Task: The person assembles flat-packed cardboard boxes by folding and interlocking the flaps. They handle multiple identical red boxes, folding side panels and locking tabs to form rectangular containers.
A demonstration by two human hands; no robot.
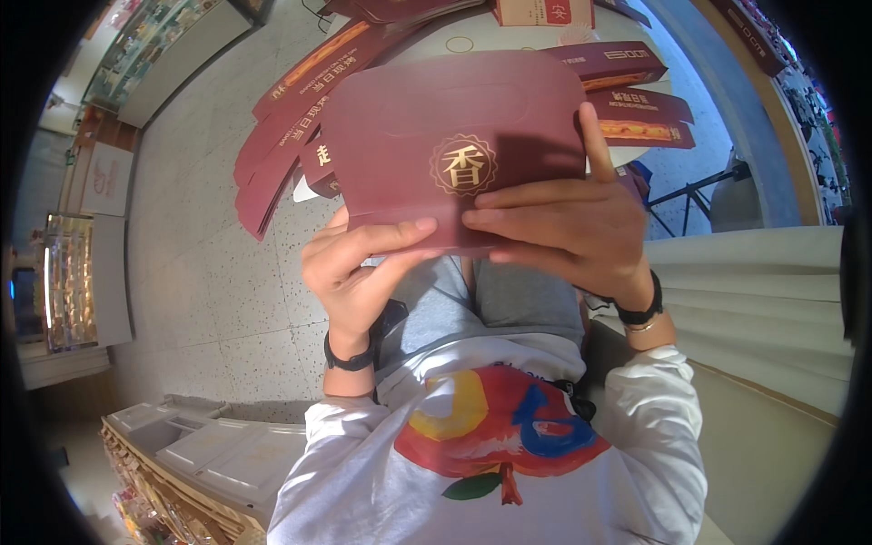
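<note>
A maroon paperboard carton (436, 109) with a gold round emblem is held up in front of my lap, its broad face toward me. At its lower left corner my left hand (350, 263) pinches the edge, thumb on the front. My right hand (572, 222) grips the lower right side, several fingers lying across the face and one finger raised along the right edge. The back of the carton is hidden, so I cannot tell how far it is folded.
Behind the carton is a pale table (472, 41). Flat maroon cartons (272, 163) lie fanned at its left; long maroon cartons (636, 118) lie at its right. A tan box (545, 12) sits at the back. Glass display cases (68, 282) stand left; a white curtain (754, 300) hangs right.
</note>
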